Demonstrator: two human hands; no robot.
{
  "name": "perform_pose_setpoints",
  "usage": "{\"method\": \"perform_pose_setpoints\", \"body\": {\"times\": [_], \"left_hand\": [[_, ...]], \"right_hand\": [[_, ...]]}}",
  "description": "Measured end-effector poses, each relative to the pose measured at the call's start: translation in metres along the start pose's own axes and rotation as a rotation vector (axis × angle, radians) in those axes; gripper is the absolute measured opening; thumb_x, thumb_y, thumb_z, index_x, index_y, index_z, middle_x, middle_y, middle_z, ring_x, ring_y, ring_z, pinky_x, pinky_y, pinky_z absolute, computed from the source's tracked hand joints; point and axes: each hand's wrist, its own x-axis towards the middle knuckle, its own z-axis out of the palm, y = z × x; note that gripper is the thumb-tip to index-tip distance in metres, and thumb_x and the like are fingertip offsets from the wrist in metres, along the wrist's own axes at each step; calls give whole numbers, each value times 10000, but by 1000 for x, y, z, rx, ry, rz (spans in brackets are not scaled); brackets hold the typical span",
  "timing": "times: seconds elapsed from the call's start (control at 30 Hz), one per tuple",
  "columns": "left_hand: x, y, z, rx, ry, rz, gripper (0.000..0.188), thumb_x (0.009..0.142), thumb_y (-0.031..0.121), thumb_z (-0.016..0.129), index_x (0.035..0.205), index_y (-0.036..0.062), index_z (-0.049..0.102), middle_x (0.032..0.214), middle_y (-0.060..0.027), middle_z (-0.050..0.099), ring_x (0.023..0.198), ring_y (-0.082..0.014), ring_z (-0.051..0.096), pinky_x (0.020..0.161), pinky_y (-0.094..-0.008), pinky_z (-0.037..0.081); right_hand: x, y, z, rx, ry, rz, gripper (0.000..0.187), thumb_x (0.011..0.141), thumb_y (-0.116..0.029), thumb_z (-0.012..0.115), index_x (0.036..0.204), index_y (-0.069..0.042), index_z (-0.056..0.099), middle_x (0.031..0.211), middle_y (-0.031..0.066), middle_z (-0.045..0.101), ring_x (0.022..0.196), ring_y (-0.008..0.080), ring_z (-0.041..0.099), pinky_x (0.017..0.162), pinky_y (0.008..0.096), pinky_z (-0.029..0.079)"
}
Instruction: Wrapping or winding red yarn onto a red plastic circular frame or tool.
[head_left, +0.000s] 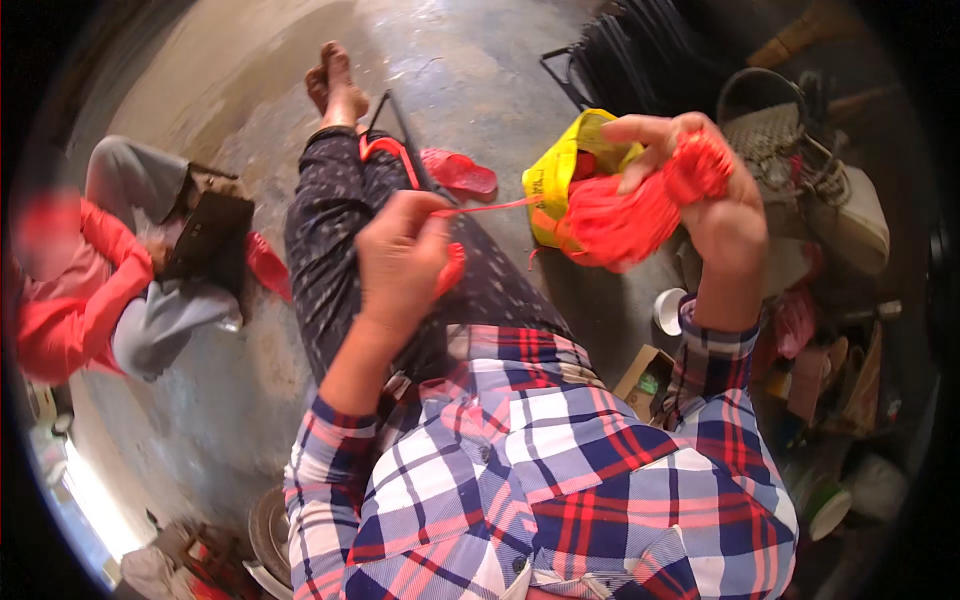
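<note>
The right hand (715, 190) grips a soft, light bundle of red string (625, 220), while the left hand (400, 255) pinches its taut strand (490, 207), likely best held near the end.

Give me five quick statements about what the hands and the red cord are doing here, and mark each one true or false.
1. The right hand grips a bundle of red cord. True.
2. The left hand is empty. False: it pinches a red strand that runs to the bundle.
3. A yellow bag lies on the floor behind the bundle. True.
4. A red sandal sits on the person's foot. False: it lies on the floor beside the leg, and the feet are bare.
5. Another person in a red top sits at the left. True.
</note>
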Motion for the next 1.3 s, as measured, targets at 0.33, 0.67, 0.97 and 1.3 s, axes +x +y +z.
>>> {"method": "perform_pose_setpoints", "body": {"times": [0.33, 0.67, 0.97, 1.3], "left_hand": [[19, -71, -32, 237, -70, -234, 135, 920, 150, 604, 864, 35, 648, 700, -19, 626, 492, -61, 482, 411, -224, 365], [-5, -61, -21, -21, -91, -467, 219, 987, 254, 525, 963, 37, 546, 715, -22, 589, 493, -60, 465, 439, -214, 369], [8, 3, -41, -116, 146, -189, 69, 917, 115, 604, 887, 70, 561, 720, 13, 578, 578, -38, 511, 497, -195, 411], [13, -16, -29, -499, -141, -566, 171, 851, 86, 705, 975, 61, 591, 760, 27, 576, 614, -22, 498, 481, -161, 367]], "right_hand": [[9, 104, 40, -1240, -325, -152, 296, 661, 74, 653, 919, -71, 663, 982, 97, 606, 970, 309, 604, 820, 385, 485], [38, 188, 74, -764, -130, 247, 558, 749, -50, 725, 1253, 19, 496, 1144, 222, 647, 1019, 291, 664, 840, 352, 521], [21, 137, 99, -725, 20, -160, 369, 718, -102, 790, 1039, -19, 629, 1058, 133, 638, 984, 284, 630, 879, 361, 504], [22, 55, 31, 495, 468, -156, 318, 748, -206, 582, 984, 6, 598, 1125, 154, 575, 994, 238, 559, 921, 375, 432]]}}
